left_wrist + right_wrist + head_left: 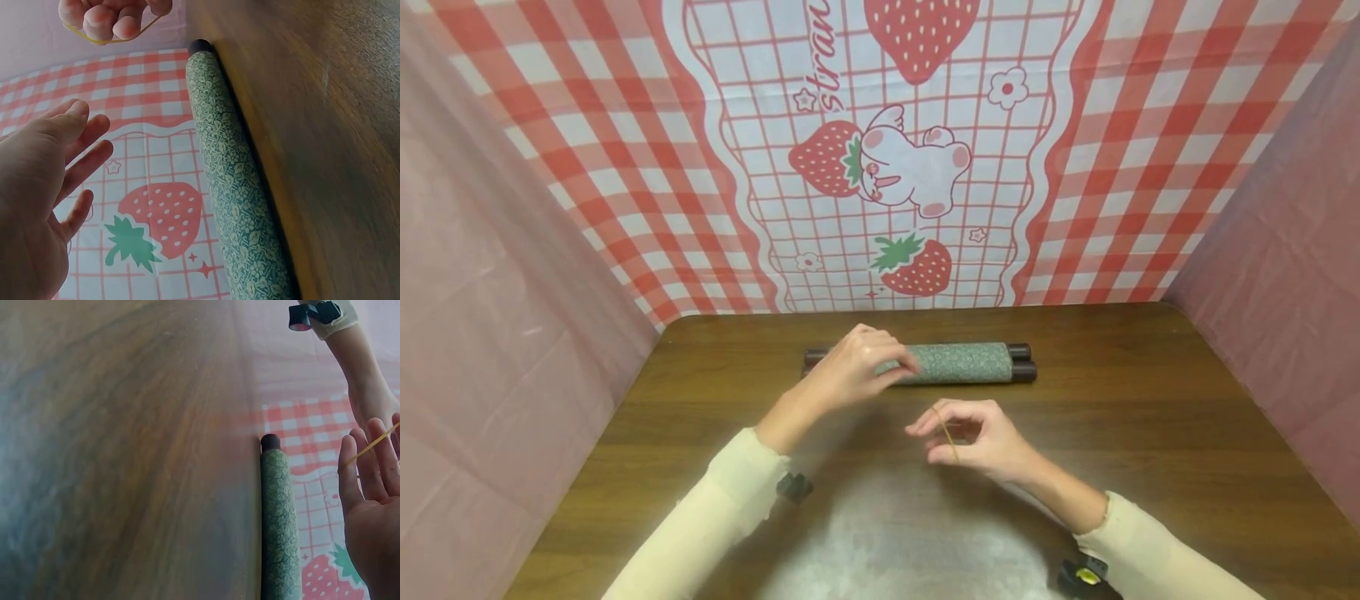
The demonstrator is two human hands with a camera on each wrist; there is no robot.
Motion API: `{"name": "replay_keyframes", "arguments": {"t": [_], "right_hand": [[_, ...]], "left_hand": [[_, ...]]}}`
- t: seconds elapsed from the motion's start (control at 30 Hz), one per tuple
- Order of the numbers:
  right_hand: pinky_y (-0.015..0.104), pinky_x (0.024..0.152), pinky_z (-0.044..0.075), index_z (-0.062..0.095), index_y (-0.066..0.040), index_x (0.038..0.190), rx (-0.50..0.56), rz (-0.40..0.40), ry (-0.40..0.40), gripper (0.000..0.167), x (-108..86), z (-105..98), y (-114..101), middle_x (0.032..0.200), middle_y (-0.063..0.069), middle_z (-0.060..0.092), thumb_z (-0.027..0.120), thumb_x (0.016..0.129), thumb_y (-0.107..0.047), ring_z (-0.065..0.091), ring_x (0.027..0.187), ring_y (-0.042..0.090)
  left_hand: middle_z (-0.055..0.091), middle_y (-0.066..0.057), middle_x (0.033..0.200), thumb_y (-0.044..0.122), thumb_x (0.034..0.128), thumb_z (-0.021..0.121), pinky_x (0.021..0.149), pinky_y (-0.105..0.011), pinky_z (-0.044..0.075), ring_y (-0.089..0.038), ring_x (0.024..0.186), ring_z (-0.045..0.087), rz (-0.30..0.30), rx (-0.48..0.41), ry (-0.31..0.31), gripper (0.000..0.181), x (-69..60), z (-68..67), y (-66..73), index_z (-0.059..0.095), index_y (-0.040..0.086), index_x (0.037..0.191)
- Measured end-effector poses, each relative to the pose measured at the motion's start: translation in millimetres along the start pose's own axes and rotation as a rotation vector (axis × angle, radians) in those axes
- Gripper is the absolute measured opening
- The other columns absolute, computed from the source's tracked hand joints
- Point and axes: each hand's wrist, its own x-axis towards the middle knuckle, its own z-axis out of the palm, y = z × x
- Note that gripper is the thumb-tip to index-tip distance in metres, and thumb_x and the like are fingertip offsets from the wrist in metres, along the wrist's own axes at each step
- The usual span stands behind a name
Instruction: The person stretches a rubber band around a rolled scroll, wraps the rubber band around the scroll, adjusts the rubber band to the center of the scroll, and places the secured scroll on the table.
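Note:
A yellow rubber band (948, 435) is stretched round the spread fingers and thumb of my right hand (988, 437), which hovers above the table in front of a rolled scroll. In the right wrist view the band (370, 449) crosses the nearly straight fingers. My left hand (867, 362) is raised over the left part of the scroll, fingers loosely bent and apart, holding nothing. The scroll (966, 364) has a green leaf-patterned cover and two dark rods whose ends stick out. It lies crosswise on the table; my left hand hides part of it in the head view.
The brown wooden table (685, 433) reaches back to a red-and-white checked cloth (1097, 208) printed with strawberries. Pink curtains (1285, 250) hang at both sides. Small dark devices (795, 487) sit at the cuffs of the pale sleeves (730, 492).

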Motion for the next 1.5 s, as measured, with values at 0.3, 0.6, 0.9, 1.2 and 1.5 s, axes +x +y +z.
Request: {"name": "replay_keyframes", "arguments": {"t": [0.3,0.6,0.9,1.2,1.5], "right_hand": [[0.027,0.105,0.063,0.073,0.012,0.107,-0.037,0.007,0.013,0.022,-5.2,-2.5,-0.3,0.118,0.025,0.082,0.080,0.086,0.018,0.081,0.117,0.013],[0.027,0.106,0.062,0.078,0.002,0.110,-0.061,0.037,0.025,0.028,-8.3,-7.2,-4.0,0.120,0.025,0.082,0.081,0.086,0.017,0.081,0.116,0.018],[0.027,0.104,0.063,0.078,0.001,0.111,-0.062,0.052,0.029,0.029,-11.5,-12.2,-6.7,0.121,0.017,0.084,0.080,0.087,0.018,0.080,0.115,0.011],[0.028,0.104,0.063,0.075,0.009,0.109,-0.060,0.037,0.034,0.025,-12.8,-17.9,-8.0,0.123,0.008,0.086,0.079,0.086,0.019,0.081,0.115,0.016],[0.029,0.094,0.065,0.072,0.013,0.110,-0.044,-0.003,0.035,0.026,-15.6,-25.1,-6.0,0.124,-0.003,0.085,0.078,0.087,0.021,0.081,0.114,0.013]], "left_hand": [[0.086,0.003,0.098,0.011,0.0918,0.090,0.097,-0.042,0.060,-0.016,0.095,0.079,-0.004,0.029,0.004,0.010,-6.2,-2.1,0.4,0.084,0.014,0.099],[0.086,0.003,0.099,0.011,0.0898,0.090,0.095,-0.041,0.060,-0.016,0.097,0.079,-0.015,0.041,0.012,0.012,-16.2,-5.7,2.1,0.084,0.016,0.098],[0.086,0.003,0.100,0.011,0.0906,0.090,0.099,-0.045,0.061,-0.017,0.099,0.080,-0.018,0.044,0.014,0.012,-21.6,-10.6,4.8,0.083,0.016,0.099],[0.086,0.003,0.099,0.010,0.0901,0.091,0.096,-0.042,0.060,-0.017,0.098,0.079,-0.016,0.048,0.031,0.012,-26.7,-10.1,4.0,0.083,0.016,0.098],[0.086,0.004,0.098,0.009,0.0882,0.093,0.093,-0.040,0.059,-0.016,0.096,0.079,0.001,0.073,0.054,0.015,-31.1,-9.7,2.5,0.083,0.017,0.097]]}}
